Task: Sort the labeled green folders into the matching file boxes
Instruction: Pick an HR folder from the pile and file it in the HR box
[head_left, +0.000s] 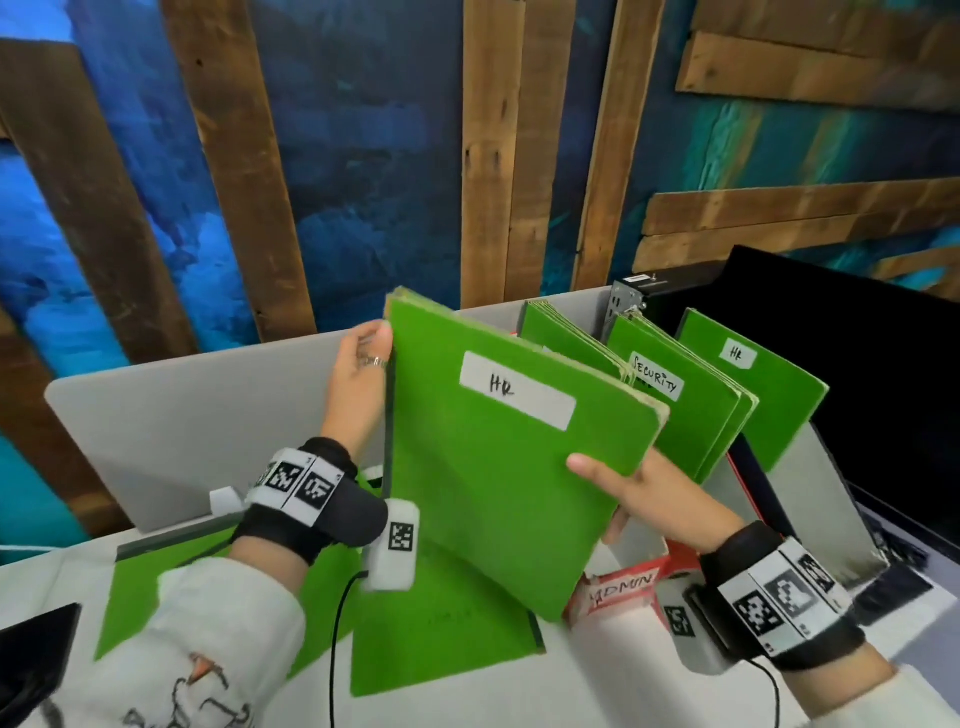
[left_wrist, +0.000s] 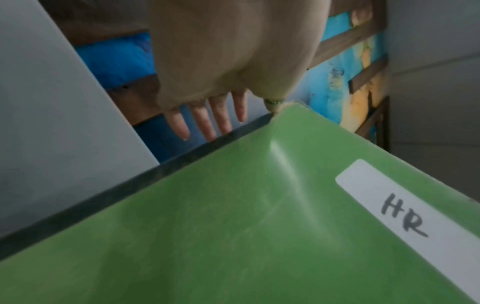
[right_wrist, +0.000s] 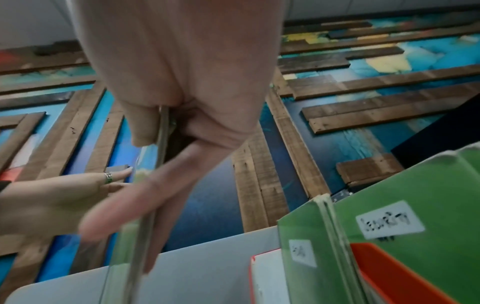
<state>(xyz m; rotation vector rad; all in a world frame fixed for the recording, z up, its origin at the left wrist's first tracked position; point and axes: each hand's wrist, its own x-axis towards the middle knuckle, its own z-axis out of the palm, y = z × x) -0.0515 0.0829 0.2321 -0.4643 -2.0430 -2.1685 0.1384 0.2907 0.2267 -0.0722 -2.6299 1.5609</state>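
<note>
Closest to me, on the white table, I see loose green folders lying flat under my wrists, with a black cable trailing across them. Just above those, I hold the HR folder upright and tilted between both hands, its white label reading "HR" and facing me. My right hand grips its right edge: in the right wrist view the thumb sits on one face and the curled fingers on the other, pinching the folder's thin edge. My left hand is at the folder's upper left corner; from the left wrist view the fingers are straight and spread behind the dark spine, and the thumb meets the corner, so I read it as steadying rather than clasping. A ring shows on one finger.

Beyond my right hand stands a red file box with a handwritten "ADMIN" tag; its neighbours further right are mostly hidden. Standing folders fill them: one batch just behind the HR folder, a Security folder next, and another HR-labelled folder furthest right. I cannot tell which box each batch sits in.

Behind everything a grey panel runs along the table's back edge, a black screen stands to the right, and the wall is blue paint crossed by wooden planks.
</note>
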